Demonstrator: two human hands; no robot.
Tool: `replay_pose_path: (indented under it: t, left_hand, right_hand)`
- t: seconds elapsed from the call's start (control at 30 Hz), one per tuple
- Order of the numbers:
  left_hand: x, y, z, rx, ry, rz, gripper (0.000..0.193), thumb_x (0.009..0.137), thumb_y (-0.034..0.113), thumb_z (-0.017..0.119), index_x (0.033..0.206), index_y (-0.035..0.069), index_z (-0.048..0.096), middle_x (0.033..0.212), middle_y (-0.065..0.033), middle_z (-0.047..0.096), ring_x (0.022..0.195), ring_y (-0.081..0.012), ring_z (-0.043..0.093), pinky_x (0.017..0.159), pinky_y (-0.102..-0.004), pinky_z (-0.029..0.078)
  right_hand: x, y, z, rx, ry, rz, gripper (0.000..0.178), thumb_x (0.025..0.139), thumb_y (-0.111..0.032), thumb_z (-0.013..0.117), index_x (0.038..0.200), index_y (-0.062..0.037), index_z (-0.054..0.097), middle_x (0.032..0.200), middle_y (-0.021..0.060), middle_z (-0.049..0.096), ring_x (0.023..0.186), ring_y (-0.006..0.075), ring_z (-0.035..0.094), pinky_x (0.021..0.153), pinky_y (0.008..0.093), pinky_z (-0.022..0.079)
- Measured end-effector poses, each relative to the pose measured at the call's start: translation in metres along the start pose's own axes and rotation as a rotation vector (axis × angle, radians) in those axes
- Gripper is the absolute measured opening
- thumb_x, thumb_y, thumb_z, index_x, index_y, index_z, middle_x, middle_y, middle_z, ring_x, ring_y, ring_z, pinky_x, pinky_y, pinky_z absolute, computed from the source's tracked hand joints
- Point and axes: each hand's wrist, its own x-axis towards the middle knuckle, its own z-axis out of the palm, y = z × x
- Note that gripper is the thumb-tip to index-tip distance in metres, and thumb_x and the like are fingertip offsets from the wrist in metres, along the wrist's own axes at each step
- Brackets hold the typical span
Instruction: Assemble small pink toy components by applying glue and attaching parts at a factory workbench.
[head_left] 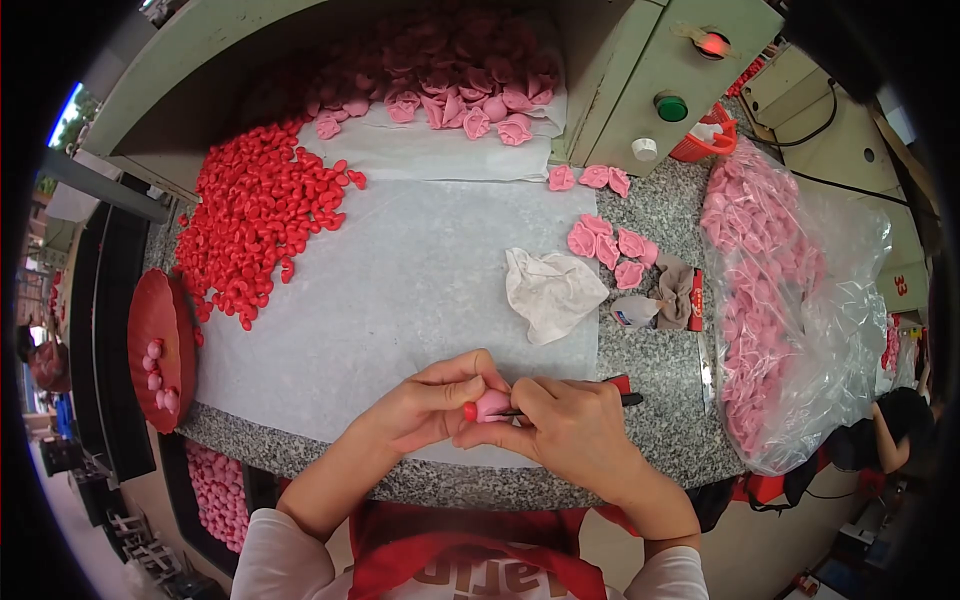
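Close to the table's front edge, my left hand (425,402) pinches a small rounded pink piece (492,404) with a red bit (470,411) at its left end. My right hand (580,428) is closed around a thin black-handled tool (631,399), whose end sticks out to the right. The tool's thin dark tip meets the pink piece; my fingers hide what kind of tip it is. Beyond my hands lies a crumpled white cloth (552,292). Several pink rose-shaped pieces (592,240) rest to its upper right.
A heap of small red pieces (262,205) covers the left of the white paper (400,290). Pink roses (450,90) fill the cabinet opening behind. A red dish (145,320) holds pink pieces at left; a clear bag of pink pieces (755,290) stands at right.
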Motion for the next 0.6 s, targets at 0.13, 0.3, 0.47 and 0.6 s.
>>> replay_pose_path:
  t: [0.13,0.3,0.47,0.6]
  left_hand:
    - [0.0001,-0.001,-0.0014,-0.013,-0.013,0.006,0.022,0.09,0.021,0.051,0.101,0.002,0.051,0.085,-0.0035,0.053,0.072,-0.0073,0.051,0.057,-0.0206,0.04]
    - [-0.0004,-0.0011,-0.0015,-0.002,-0.009,0.01,0.022,0.09,0.02,0.051,0.101,0.001,0.051,0.085,-0.0034,0.053,0.072,-0.0071,0.051,0.057,-0.0206,0.04]
    - [0.0,-0.0014,-0.0013,-0.005,0.006,0.004,0.022,0.09,0.02,0.051,0.1,0.001,0.051,0.086,-0.0033,0.054,0.072,-0.0062,0.051,0.057,-0.0202,0.04]
    - [0.0,-0.0013,-0.0019,-0.015,-0.009,0.006,0.021,0.09,0.021,0.051,0.1,0.002,0.051,0.086,-0.0031,0.054,0.072,-0.0053,0.051,0.057,-0.0199,0.04]
  right_hand:
    - [-0.0002,0.0001,0.0011,0.011,0.017,-0.001,0.048,0.067,-0.053,0.067,0.06,-0.0083,0.051,0.047,0.0013,0.048,0.038,0.0155,0.051,0.036,0.0267,0.039]
    - [0.0003,-0.0019,-0.0005,0.007,-0.014,0.002,0.047,0.067,-0.052,0.067,0.06,-0.0085,0.051,0.047,0.0015,0.049,0.039,0.0156,0.052,0.035,0.0271,0.039]
    - [-0.0002,-0.0013,-0.0002,0.008,0.001,0.009,0.047,0.067,-0.052,0.067,0.061,-0.0082,0.051,0.047,0.0015,0.049,0.039,0.0155,0.052,0.036,0.027,0.04]
    - [0.0,-0.0007,0.0015,0.008,0.025,-0.005,0.047,0.067,-0.053,0.067,0.061,-0.008,0.052,0.047,0.0015,0.049,0.039,0.0155,0.052,0.036,0.0269,0.04]
